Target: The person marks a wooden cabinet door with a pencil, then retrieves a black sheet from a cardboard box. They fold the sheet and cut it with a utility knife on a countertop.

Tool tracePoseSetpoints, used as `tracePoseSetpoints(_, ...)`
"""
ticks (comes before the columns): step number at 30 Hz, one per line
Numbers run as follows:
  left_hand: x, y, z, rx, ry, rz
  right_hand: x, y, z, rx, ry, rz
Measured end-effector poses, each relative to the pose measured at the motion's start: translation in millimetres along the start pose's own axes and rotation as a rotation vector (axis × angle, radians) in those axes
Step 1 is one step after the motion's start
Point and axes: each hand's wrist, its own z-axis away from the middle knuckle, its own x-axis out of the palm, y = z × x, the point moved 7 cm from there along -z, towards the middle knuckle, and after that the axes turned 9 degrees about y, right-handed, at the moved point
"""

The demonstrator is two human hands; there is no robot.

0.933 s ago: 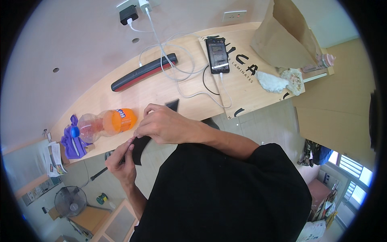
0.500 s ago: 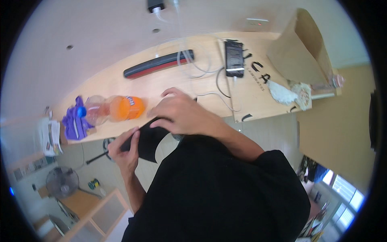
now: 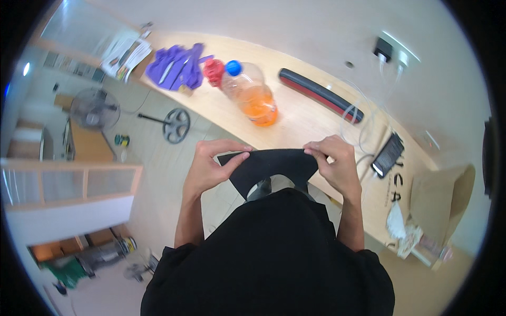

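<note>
While both hands pinch its upper edge, the curved black sheet (image 3: 276, 159) spans between them, just 12 o'clock of the black shirt (image 3: 269, 253). Left hand (image 3: 211, 162) at 9, right hand (image 3: 340, 160) at 3, well apart. Long axis runs roughly 9-to-3, notch facing 6. Neither hand clearly nearer: left grip sits inward of the pointed tip, right grip by the other corner. From sheet: surface (image 3: 295, 127) toward 12, orange-bottomed bottle (image 3: 250, 95) at 11, black-and-red case (image 3: 320, 95) at 1, phone (image 3: 388, 154) at 3.
</note>
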Motion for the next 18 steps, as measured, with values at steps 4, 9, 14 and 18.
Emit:
tracePoseSetpoints(4,-18,26,33,0.136,0.126,-0.493,53,-18,-5,-0.172,-0.205,-0.099)
tracePoseSetpoints(9,-14,6,80,0.035,0.272,-0.568,122,-51,-5,-0.317,-0.436,-0.194)
tracePoseSetpoints(14,-51,-14,120,-0.096,0.422,-0.564,162,-84,-15,-0.34,-0.486,-0.267)
tracePoseSetpoints(18,-83,-26,137,-0.158,0.486,-0.571,204,-97,-14,-0.403,-0.548,-0.273)
